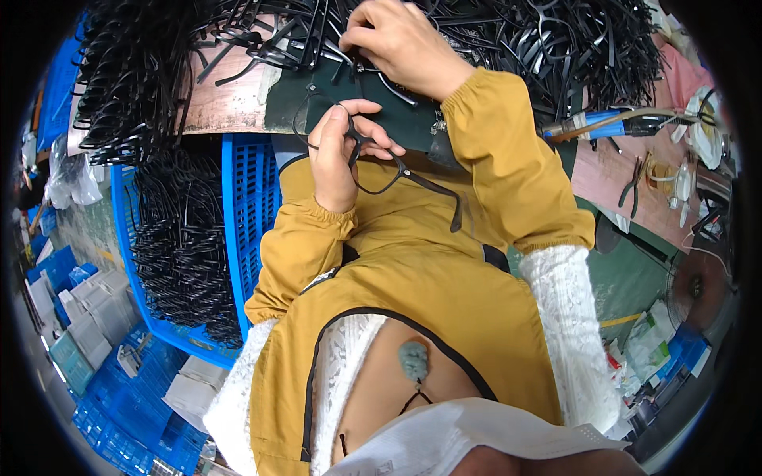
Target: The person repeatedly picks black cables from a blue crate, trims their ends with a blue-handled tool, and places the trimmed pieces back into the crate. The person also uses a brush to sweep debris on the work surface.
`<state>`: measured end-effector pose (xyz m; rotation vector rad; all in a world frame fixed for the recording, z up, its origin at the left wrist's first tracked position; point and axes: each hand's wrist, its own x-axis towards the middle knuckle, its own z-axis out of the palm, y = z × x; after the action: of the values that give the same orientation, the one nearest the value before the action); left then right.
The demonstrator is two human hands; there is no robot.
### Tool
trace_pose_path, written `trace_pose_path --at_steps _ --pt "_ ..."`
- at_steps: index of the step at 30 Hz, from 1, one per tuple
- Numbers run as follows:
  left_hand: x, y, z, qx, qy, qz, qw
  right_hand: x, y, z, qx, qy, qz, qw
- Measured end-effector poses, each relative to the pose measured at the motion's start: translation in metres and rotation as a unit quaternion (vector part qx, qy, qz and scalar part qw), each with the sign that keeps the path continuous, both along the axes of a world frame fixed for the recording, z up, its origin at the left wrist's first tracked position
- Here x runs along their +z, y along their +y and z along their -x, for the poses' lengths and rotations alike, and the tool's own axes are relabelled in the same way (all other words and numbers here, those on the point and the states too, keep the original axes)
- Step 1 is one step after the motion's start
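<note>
My left hand (333,163) is closed around a black eyeglass frame (436,189), pinching it by its middle between thumb and fingers. One thin rim hangs below the fingers, and a temple arm reaches out to the right over my lap. My right hand (401,49) is farther off, at the near edge of a heap of black temple arms (508,36). Its fingers are bent together over the parts there. What they grip, if anything, is hidden from me. Under both hands lies a dark green mat (290,107).
At the left, black eyeglass frames (131,71) are stacked high on the table. Below them stands a blue crate (252,214) packed with more frames. Pliers (633,188) lie on the table's right side, near a tool with a blue sleeve (601,123).
</note>
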<state>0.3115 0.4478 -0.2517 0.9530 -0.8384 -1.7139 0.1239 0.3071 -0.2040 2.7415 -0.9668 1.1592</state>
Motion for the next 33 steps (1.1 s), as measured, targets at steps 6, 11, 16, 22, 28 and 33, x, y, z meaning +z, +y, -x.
trace_pose_path --at_steps 6,11,16,22,28,33 --pt "0.0 0.0 -0.001 -0.004 0.001 0.008 1.0 0.0 -0.01 0.008 -0.04 -0.125 -0.034 0.991" --pt "0.0 0.001 0.001 0.004 -0.008 0.005 1.0 0.003 0.0 0.004 -0.17 -0.008 -0.08 0.982" --pt "0.006 -0.002 0.0 -0.014 -0.03 -0.004 0.999 0.045 0.04 0.019 -0.15 0.032 -0.148 0.977" --pt "0.021 -0.003 0.001 -0.066 -0.013 -0.089 0.994 0.033 0.178 0.051 -0.219 -0.315 -0.29 0.877" --pt "0.02 0.023 0.039 -0.429 0.076 -0.31 0.845 -0.034 0.213 0.059 -0.247 -0.297 -0.331 0.861" --pt "0.018 0.027 0.046 -0.383 0.028 -0.278 0.88 -0.047 0.212 0.057 -0.195 -0.433 -0.379 0.794"
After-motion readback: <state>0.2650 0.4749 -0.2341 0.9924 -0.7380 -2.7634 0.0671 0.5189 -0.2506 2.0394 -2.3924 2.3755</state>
